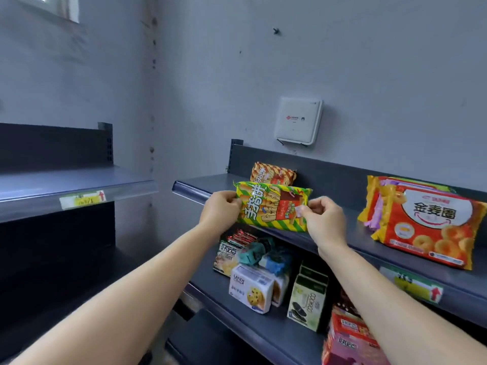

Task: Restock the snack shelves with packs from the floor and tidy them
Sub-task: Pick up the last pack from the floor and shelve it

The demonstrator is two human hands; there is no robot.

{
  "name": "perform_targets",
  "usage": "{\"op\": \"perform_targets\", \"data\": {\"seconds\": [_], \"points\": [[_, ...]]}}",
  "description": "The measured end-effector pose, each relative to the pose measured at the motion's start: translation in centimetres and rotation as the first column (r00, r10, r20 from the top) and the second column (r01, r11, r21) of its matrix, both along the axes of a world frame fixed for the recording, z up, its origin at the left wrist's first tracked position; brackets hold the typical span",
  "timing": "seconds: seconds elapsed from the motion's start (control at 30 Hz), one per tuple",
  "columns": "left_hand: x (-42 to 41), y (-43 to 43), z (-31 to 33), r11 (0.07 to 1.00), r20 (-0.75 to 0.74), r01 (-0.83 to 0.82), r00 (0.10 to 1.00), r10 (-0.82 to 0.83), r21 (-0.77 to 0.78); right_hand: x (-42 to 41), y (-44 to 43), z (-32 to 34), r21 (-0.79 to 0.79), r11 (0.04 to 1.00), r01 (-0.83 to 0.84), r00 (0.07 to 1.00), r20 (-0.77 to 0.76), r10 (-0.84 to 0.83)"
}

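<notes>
Green striped pack (271, 204) sits upright at the near edge of the upper shelf (200, 184), the left hand (221, 209) pinching its left end and the right hand (322, 217) its right end; both hands are closed on it. An orange striped pack (272, 173) stands just behind. Judged light and pillowy, with slick, crinkly film and probably brittle contents: hold the flat crimped end seams, not the middle.
</notes>
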State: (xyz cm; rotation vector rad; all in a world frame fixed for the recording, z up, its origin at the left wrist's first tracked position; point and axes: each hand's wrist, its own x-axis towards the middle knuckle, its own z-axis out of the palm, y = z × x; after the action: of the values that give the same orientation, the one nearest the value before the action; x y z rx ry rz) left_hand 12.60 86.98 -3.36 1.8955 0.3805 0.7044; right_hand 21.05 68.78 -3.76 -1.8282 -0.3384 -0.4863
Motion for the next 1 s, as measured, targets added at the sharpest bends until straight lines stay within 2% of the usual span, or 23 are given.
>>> {"op": "perform_targets", "data": {"seconds": [0.27, 0.53, 0.77, 1.0], "points": [[10.8, 6.7, 1.9, 0.988, -0.026, 0.157, 0.987, -0.157, -0.009, 9.9, 6.1, 1.5, -0.06, 0.992, 0.109, 0.992, -0.05, -0.112], [19.9, 11.3, 1.6, 0.946, -0.133, 0.322, 0.939, -0.316, 0.027, 15.5, 9.8, 1.1, -0.147, 0.951, 0.27, 0.95, -0.12, -0.288], [24.6, 13.3, 1.2, 0.917, -0.199, 0.398, 0.901, -0.385, 0.026, 17.9, 11.7, 0.7, -0.198, 0.91, 0.363, 0.913, -0.12, -0.39], [25.8, 13.9, 0.1, 0.901, -0.215, 0.434, 0.881, -0.421, 0.017, 18.4, 12.6, 0.4, -0.325, 0.855, 0.404, 0.879, -0.122, -0.461]]}}
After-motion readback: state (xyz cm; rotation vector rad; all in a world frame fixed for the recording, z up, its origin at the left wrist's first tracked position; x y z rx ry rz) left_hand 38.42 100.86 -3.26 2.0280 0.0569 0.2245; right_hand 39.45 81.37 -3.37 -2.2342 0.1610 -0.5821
